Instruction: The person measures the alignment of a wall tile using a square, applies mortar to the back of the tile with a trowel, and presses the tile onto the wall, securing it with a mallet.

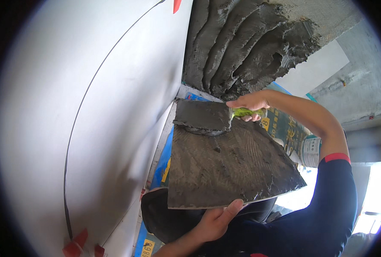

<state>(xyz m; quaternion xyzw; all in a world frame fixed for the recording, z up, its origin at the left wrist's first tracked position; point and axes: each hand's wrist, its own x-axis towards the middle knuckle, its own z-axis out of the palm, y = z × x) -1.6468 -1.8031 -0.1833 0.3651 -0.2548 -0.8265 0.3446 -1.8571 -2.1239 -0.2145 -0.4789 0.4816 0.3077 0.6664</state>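
Observation:
My right hand (248, 105) is closed round the yellow-green handle of a flat trowel (201, 113) loaded with wet grey mortar. The trowel lies over the upper left of a tile (229, 167), whose upper face is coated in thin, ridged grey-brown mortar. My left hand (218, 218) grips the tile's lower edge, thumb on the edge and fingers mostly hidden underneath. Just beyond the trowel, thick wavy mortar (242, 47) covers part of the surface ahead.
A white tiled wall (36, 128) with red levelling wedges (75, 244) runs along the left. Blue and green printed sheeting (160, 167) lies below. A bucket (310, 152) stands right, near a white panel (310, 73) and bright openings. My dark-clad leg (156, 210) is underneath.

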